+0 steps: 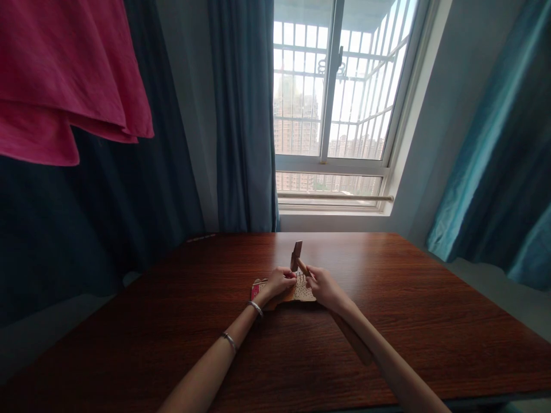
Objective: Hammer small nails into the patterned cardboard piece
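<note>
My right hand (322, 287) is wrapped round the wooden handle of a hammer (296, 256). The hammer's head is raised just above my left fingertips, and its long handle runs back beneath my right forearm. My left hand (280, 280) is closed in a pinch over a patterned board (305, 291); whatever sits between its fingertips is too small to make out. The board is pale with dark dots and has a pink and red part at its left end. Several thin nail-like pins stand up from it between my hands.
A dark reddish wooden table (206, 332) spreads out under both arms. Behind it are a barred window (331, 109) and a blue curtain (243, 115). Pink cloth (73, 74) hangs at the upper left, and another curtain (491, 143) hangs on the right.
</note>
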`<control>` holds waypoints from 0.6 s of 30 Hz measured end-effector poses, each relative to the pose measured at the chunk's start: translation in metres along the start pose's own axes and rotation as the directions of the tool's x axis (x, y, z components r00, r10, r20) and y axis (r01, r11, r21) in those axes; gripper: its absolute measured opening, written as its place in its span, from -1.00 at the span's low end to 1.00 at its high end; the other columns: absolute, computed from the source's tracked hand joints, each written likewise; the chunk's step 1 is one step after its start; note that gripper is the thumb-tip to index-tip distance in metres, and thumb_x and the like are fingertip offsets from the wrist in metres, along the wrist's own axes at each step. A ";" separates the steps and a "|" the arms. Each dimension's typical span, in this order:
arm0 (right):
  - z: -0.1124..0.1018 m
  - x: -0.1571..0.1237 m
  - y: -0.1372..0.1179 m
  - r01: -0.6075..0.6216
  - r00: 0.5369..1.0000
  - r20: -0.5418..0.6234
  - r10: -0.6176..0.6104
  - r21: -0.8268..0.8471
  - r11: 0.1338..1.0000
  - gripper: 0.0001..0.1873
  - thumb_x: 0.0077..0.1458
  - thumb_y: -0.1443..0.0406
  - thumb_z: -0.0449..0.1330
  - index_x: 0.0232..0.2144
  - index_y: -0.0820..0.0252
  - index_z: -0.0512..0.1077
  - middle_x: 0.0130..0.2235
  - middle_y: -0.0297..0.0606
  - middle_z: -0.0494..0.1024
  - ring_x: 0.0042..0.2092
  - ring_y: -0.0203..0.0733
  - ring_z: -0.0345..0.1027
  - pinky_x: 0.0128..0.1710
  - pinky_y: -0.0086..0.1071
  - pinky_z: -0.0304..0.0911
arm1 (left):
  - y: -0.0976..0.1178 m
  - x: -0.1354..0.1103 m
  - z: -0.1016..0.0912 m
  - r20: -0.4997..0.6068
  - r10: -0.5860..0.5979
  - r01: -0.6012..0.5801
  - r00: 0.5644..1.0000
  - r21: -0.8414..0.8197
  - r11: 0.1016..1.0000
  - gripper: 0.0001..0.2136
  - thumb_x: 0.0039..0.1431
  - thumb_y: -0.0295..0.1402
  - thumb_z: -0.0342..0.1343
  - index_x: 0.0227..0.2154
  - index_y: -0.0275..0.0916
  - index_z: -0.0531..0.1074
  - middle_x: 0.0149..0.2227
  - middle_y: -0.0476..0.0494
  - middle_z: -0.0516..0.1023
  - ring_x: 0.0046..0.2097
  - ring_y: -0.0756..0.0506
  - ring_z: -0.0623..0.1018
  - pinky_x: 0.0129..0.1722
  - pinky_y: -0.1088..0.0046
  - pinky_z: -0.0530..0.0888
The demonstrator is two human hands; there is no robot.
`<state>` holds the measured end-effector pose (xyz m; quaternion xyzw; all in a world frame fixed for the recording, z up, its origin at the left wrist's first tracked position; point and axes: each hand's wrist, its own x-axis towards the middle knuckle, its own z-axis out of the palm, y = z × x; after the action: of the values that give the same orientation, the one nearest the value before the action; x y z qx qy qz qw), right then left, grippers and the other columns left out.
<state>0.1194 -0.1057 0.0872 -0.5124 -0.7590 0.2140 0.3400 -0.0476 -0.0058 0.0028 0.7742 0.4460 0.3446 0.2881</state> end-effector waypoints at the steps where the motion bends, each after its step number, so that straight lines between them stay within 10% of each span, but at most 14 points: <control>1: 0.000 0.000 0.000 -0.010 1.000 -0.004 0.010 -0.005 1.000 -0.72 -0.01 0.41 -0.05 -0.28 0.18 0.39 -0.50 -0.32 0.40 -0.49 -0.36 0.20 -0.49 -0.55 0.06 | 0.000 0.000 0.000 0.003 0.010 -0.010 1.000 -0.003 1.000 -0.79 -0.12 -0.32 0.07 -0.50 -0.38 0.47 -0.51 -0.11 0.50 -0.46 -0.02 0.42 -0.48 0.55 0.27; 18: -0.017 0.001 -0.007 -0.103 0.993 -0.040 0.112 0.189 0.977 -0.68 0.01 0.35 -0.08 -0.19 0.22 0.35 -0.51 -0.34 0.36 -0.59 -0.45 0.08 -0.62 -0.57 0.03 | 0.005 0.000 -0.008 0.071 0.040 -0.039 0.997 -0.015 0.999 -0.75 -0.16 -0.31 0.10 -0.41 -0.37 0.51 -0.44 -0.13 0.53 -0.39 -0.06 0.46 -0.39 0.51 0.34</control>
<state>0.1272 -0.1075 0.1036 -0.5239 -0.6979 0.2890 0.3936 -0.0515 -0.0066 0.0113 0.7926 0.4176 0.3255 0.3024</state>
